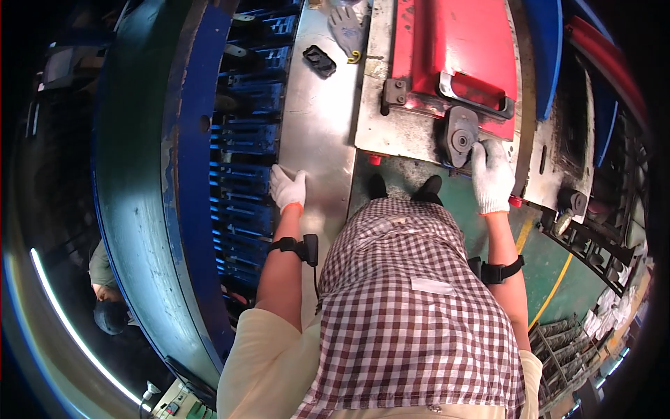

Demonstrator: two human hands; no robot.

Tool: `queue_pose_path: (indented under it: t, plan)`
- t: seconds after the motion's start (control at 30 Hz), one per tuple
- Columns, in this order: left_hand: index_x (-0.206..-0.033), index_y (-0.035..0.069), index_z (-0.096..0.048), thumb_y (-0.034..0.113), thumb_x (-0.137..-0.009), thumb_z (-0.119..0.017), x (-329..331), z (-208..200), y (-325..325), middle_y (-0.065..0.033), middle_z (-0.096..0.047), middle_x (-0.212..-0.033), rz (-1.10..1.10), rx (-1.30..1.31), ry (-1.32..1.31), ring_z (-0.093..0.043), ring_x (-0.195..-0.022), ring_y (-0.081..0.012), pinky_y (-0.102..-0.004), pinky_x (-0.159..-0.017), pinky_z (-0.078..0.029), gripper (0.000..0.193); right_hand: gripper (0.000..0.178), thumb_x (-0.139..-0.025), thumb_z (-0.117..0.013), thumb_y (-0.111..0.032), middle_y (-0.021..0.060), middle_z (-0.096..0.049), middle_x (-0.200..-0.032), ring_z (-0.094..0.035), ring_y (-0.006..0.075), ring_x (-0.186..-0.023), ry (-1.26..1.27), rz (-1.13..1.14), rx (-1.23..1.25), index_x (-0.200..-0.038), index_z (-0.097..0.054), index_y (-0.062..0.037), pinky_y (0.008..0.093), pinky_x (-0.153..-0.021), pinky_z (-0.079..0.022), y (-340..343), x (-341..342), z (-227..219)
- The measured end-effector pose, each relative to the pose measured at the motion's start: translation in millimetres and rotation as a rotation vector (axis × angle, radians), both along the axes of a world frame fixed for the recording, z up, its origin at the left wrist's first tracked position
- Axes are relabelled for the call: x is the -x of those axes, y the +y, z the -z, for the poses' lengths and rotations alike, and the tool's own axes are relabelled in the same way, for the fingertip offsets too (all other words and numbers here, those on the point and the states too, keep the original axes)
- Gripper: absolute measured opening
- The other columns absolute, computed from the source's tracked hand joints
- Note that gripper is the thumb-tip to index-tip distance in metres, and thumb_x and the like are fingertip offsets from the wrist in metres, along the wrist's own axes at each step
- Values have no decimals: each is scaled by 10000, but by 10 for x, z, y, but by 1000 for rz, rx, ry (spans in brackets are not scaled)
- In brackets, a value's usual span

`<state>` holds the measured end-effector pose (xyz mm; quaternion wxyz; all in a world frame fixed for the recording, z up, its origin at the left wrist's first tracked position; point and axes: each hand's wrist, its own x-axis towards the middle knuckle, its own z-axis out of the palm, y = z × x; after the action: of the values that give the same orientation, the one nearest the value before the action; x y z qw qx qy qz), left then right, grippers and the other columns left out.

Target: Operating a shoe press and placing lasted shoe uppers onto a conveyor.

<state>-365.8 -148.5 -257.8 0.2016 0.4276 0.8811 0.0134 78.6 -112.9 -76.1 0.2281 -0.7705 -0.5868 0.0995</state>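
Note:
My left hand [287,188], in a white knit glove with an orange cuff, rests on the edge of the bare metal table [317,133]. Its thumb stands apart from the fingers and nothing is in it. On the right, my right hand [493,176], gloved the same way, reaches the front edge of the machine bed [405,137]. Its thumb and fingertips are against a dark grey metal part [461,134] with a round hub. Part of that grip is hidden by the glove. Just beyond is a red metal block [457,42] with a black-rimmed recess.
A black rectangular part [319,61] and a grey glove [345,31] lie farther up the table. Left of it runs a row of blue slotted fixtures [244,140] beside a large blue beam [188,140]. Another person [108,307] is at far left. Racks [565,349] stand lower right.

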Motion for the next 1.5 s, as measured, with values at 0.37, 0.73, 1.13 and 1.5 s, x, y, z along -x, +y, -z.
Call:
queue_pose_path:
  t: [0.37, 0.73, 1.13, 1.5]
  plan:
    - [-1606, 63, -286, 535, -852, -718, -68, -91, 78, -196, -374, -1619, -66, 44, -19, -335, -1506, -340, -467, -1238, -256, 988, 287, -974, -603, -316, 218, -698, -950, -674, 415, -910, 59, -16, 37, -984, -709, -49, 470, -805, -521, 0, -38, 3]
    - [-1617, 79, -262, 532, -860, -705, -99, -133, 98, -189, -371, -1620, -81, 84, -35, -327, -1507, -339, -440, -1252, -239, 987, 274, -973, -621, -314, 205, -709, -950, -685, 413, -886, -40, 4, 18, -994, -722, -60, 468, -789, -534, -1, -32, 35]
    - [-1622, 88, -250, 557, -843, -717, -72, -100, 121, -191, -394, -1607, -89, 108, -27, -351, -1497, -332, -438, -1247, -249, 1021, 267, -977, -612, -304, 213, -696, -937, -672, 422, -875, -45, -5, -12, -958, -706, -54, 479, -768, -523, 8, 16, -18]
    - [-1624, 116, -256, 574, -825, -733, -51, 5, 109, -188, -396, -1604, -95, 83, -5, -363, -1489, -345, -453, -1237, -266, 1036, 273, -979, -605, -307, 215, -691, -916, -667, 424, -866, -32, -10, 7, -928, -695, -55, 484, -757, -518, -3, 4, -16]
